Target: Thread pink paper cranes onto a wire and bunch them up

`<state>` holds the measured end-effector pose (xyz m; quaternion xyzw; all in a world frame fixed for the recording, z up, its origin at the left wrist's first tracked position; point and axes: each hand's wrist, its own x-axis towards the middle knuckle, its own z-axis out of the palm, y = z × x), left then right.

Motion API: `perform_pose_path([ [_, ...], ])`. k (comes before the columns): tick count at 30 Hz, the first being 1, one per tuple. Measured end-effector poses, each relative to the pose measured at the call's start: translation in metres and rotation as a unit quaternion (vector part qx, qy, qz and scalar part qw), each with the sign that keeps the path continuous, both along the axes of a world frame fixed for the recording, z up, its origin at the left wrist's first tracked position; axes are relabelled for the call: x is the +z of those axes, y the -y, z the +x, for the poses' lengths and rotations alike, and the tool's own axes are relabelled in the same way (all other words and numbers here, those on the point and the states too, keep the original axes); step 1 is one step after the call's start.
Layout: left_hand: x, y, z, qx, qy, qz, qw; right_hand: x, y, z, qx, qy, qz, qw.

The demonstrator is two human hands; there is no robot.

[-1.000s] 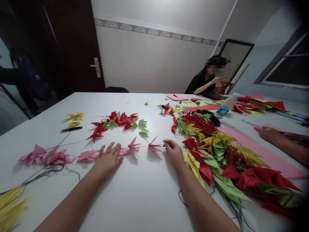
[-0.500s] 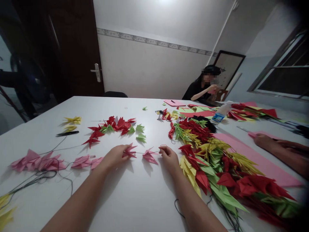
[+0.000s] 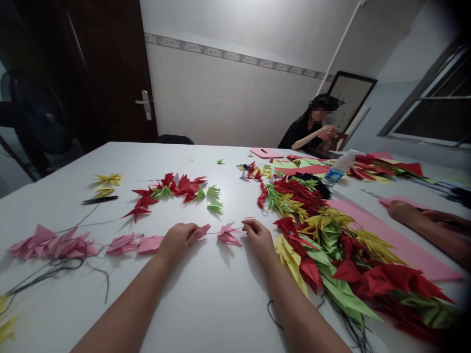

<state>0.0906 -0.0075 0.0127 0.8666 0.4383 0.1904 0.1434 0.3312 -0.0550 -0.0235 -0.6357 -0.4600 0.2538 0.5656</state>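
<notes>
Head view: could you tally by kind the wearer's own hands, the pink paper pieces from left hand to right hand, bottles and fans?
Wearer's hands: 2 (left hand, right hand)
Pink paper pieces: 2 (one at the left fingers, one between the hands)
Bottle: 1
Fan: 1
Total: 6

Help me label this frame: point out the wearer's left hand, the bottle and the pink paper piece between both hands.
Left hand (image 3: 178,241), head view: back of the hand.
Bottle (image 3: 334,175), head view: its blue label.
Pink paper piece (image 3: 228,236), head view: its folded middle.
</notes>
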Motion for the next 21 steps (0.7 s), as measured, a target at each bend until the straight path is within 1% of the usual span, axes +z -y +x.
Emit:
perform_pose_path([
  [2, -0.002, -0.001, 0.0, 0.003, -0.018, 0.043, 0.999, 0.003, 0.001, -0.001, 0.0, 0.001, -0.01, 1.0],
  [5, -0.003, 0.003, 0.007, 0.047, -0.026, 0.137, 0.989, 0.005, 0.002, -0.003, -0.002, 0.007, -0.018, 1.0],
  [6, -0.003, 0.005, 0.012, 0.046, -0.028, 0.165, 0.985, 0.006, 0.002, -0.003, -0.001, 0.007, -0.018, 1.0],
  [7, -0.003, 0.008, 0.018, 0.03, -0.033, 0.185, 0.982, 0.005, 0.002, -0.003, -0.001, 0.008, -0.016, 1.0],
  [8, -0.004, 0.011, 0.026, 0.0, -0.043, 0.192, 0.98, 0.005, 0.002, -0.003, -0.002, 0.009, -0.012, 1.0],
  [10, -0.008, 0.017, 0.042, -0.062, -0.073, 0.176, 0.98, 0.003, 0.001, -0.003, -0.002, 0.009, 0.001, 1.0],
  [13, -0.02, 0.023, 0.063, -0.103, -0.112, 0.129, 0.98, 0.001, 0.001, -0.002, 0.003, -0.005, 0.019, 1.0],
  [15, -0.027, 0.023, 0.071, -0.106, -0.121, 0.113, 0.98, 0.001, 0.001, -0.003, 0.004, -0.014, 0.03, 0.999],
  [17, -0.031, 0.023, 0.074, -0.094, -0.119, 0.112, 0.982, 0.002, 0.003, -0.003, 0.002, -0.014, 0.04, 0.999],
  [21, -0.028, 0.021, 0.074, -0.061, -0.118, 0.109, 0.985, 0.005, 0.005, -0.004, 0.005, 0.013, 0.037, 0.999],
])
